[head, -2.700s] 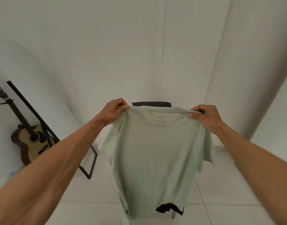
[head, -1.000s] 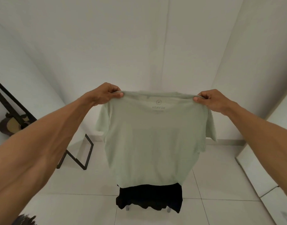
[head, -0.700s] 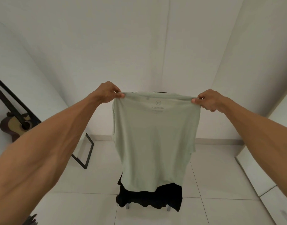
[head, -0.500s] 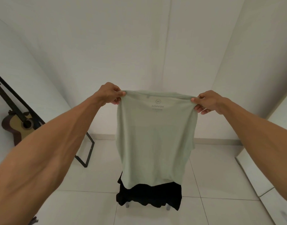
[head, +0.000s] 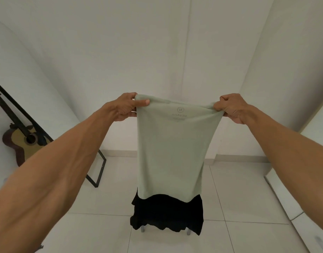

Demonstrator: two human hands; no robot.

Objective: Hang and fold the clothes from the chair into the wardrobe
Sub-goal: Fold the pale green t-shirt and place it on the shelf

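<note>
I hold a pale green T-shirt (head: 170,152) up in front of me at arm's length, its sleeves folded in behind so it hangs as a narrow panel. My left hand (head: 125,106) pinches its top left corner. My right hand (head: 230,107) grips the top right corner with curled fingers. A mirrored neck print shows through the fabric near the top edge. Below the shirt's hem, a black garment (head: 168,214) is draped over the chair, of which only two grey legs (head: 142,229) show.
A guitar (head: 22,143) leans on the left wall behind a black metal frame (head: 97,172). White walls stand ahead, and a white panel edge (head: 292,207) runs along the right. The floor is pale tile.
The shirt went from spread wide with sleeves out to a narrower panel with both sleeves folded behind. My hands have come closer together and grip the folded edges.
</note>
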